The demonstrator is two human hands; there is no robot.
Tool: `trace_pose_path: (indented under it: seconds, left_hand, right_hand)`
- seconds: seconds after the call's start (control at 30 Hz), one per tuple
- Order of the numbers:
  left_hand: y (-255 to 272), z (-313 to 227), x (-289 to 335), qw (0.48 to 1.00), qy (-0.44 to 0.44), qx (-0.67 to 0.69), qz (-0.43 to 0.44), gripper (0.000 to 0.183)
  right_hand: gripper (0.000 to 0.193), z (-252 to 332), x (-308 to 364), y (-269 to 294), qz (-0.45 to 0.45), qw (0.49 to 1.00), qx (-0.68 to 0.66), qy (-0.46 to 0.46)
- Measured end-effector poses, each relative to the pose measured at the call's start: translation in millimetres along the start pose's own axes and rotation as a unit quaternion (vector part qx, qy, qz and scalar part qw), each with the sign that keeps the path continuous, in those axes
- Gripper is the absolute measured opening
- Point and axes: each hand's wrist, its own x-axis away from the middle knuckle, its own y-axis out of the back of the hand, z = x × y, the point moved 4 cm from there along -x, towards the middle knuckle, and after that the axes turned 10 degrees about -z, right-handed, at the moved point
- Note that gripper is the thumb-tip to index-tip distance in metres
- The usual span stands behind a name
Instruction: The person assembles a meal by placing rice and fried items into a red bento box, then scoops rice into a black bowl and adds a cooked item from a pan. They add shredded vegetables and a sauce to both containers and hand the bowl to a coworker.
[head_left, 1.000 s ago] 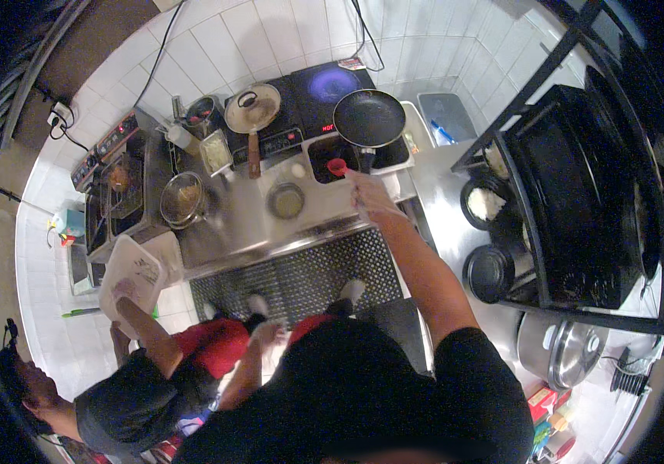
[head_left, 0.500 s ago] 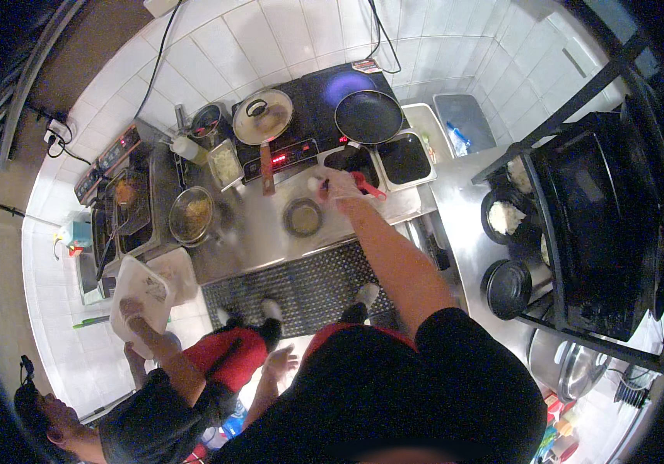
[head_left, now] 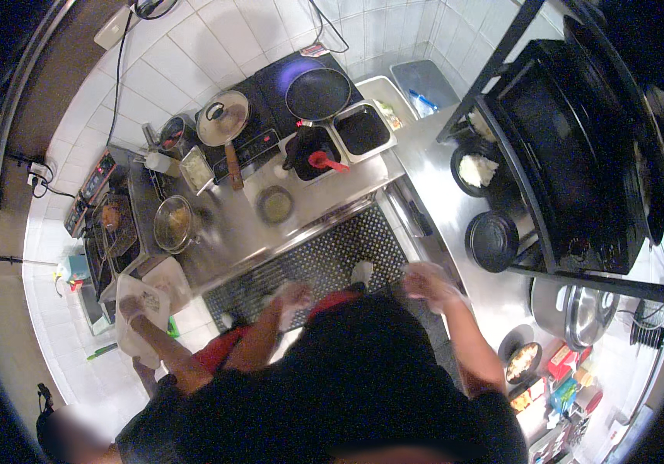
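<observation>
Both hands are drawn back from the steel surface (head_left: 324, 197), right hand (head_left: 425, 280) and left hand (head_left: 295, 294) blurred, grip unreadable, nearest the small round green-filled bowl (head_left: 275, 205)

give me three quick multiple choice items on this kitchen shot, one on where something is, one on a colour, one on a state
1. Where is the black frying pan?
A. on the cooktop by the tiled wall
B. on the floor mat
C. on the right-hand rack

2. What colour is the ladle lying in the dark tray?
A. green
B. red
C. white

3. What is the person's right hand doing?
A. gripping the pan handle
B. holding nothing, near the steel counter's edge
C. lifting a lid

Answers: 1 A, the pan sits on the dark cooktop; 2 B, its bowl is red; 3 B, the hand is apart from every utensil.
</observation>
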Motion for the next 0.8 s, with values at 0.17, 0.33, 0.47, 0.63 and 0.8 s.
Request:
trace_pose_path:
  seconds: [0.17, 0.33, 0.47, 0.63, 0.8]
  left_hand:
    - [-52, -87, -52, 0.968, -0.054, -0.22, 0.108, 0.03]
    - [-149, -146, -63, 0.931, -0.055, -0.315, 0.175, 0.038]
    - [-275, -162, -31, 0.879, -0.047, -0.427, 0.209, 0.037]
    - [-455, -104, 23, 0.819, -0.044, -0.466, 0.333, 0.039]
    - [-637, -36, 48, 0.826, -0.089, -0.44, 0.342, 0.07]
  right_hand:
    - [0.024, -126, 126, 132, -0.331, 0.929, -0.164, 0.021]
    - [0.017, -296, 178, 138, -0.445, 0.867, -0.222, -0.015]
    - [0.014, -433, 193, 92, -0.425, 0.864, -0.27, -0.034]
    - [0.019, -549, 225, 59, -0.435, 0.898, 0.032, -0.063]
    - [0.025, -646, 281, 85, -0.468, 0.682, -0.559, -0.045]
